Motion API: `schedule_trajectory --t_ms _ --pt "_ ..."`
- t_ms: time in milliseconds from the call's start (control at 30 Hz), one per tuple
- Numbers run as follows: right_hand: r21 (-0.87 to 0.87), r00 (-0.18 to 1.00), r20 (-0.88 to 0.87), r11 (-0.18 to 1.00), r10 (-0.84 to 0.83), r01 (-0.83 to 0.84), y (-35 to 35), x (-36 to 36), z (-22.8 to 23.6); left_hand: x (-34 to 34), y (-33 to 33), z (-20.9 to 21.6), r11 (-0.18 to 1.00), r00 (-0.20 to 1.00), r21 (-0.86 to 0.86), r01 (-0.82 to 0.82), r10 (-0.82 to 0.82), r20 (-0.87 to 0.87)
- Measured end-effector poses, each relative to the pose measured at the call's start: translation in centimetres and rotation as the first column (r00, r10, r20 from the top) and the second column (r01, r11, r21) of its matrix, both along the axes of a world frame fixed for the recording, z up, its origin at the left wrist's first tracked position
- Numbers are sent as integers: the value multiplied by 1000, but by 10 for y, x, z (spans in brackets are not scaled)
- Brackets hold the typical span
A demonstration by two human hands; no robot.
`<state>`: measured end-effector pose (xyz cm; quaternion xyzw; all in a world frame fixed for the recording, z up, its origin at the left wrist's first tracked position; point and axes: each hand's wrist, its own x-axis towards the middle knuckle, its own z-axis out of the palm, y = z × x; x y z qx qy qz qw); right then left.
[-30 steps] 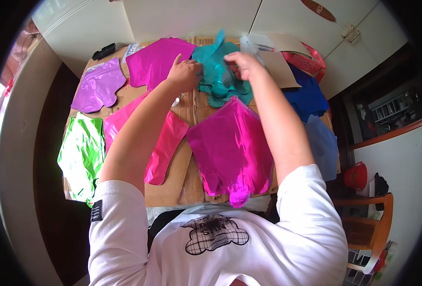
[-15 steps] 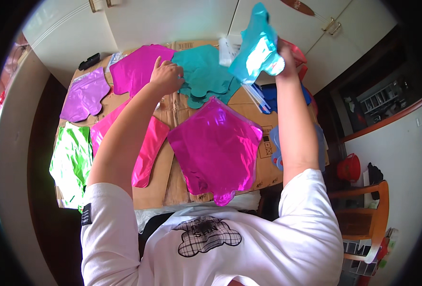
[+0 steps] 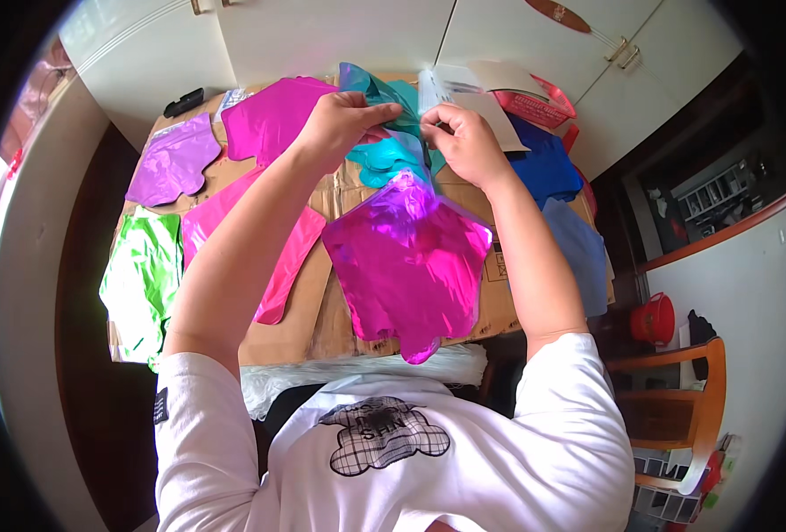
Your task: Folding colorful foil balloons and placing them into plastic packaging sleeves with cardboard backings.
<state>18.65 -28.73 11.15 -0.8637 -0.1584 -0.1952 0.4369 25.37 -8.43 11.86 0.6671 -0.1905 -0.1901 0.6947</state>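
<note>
Both of my hands are over the far middle of the cardboard, at a shiny teal foil balloon (image 3: 391, 149) that is flat and uninflated. My left hand (image 3: 347, 127) pinches its upper left part, thumb against fingers. On the other side, my right hand (image 3: 467, 144) has its fingers curled and pinched at the right edge; the fingertips partly hide what they grip. More teal foil (image 3: 365, 82) shows behind the hands. Just nearer to me lies a flat magenta foil balloon (image 3: 409, 275) with a rounded tab at its near end.
Around them lie a purple foil piece (image 3: 173, 161), a green one (image 3: 145, 275), a pink one (image 3: 291, 266), another magenta one (image 3: 273, 115) and blue ones (image 3: 548, 168). A red basket (image 3: 535, 105) and white papers (image 3: 446, 84) stand far right. Behind are white cabinets (image 3: 331, 35).
My right hand has brought the teal balloon from the upper right down to the middle. My left hand has moved right and off the teal stack to take hold of it.
</note>
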Motion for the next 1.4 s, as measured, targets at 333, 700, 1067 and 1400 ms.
schedule_trajectory --t_ms 333,700,1067,1400 --pt "870 991 -14 488 -131 77 -65 -13 28 26 6 -17 985 989 -107 -133 139 54" --pt "812 827 98 525 -554 255 -158 -102 83 126 -10 -82 757 922 527 -386 295 250" --pt "690 990 90 724 -111 19 -98 -156 75 116 -19 -77 466 824 680 -567 303 479" --pt "-181 970 58 958 236 -222 13 -137 28 87 -15 -82 568 642 370 -735 409 648"
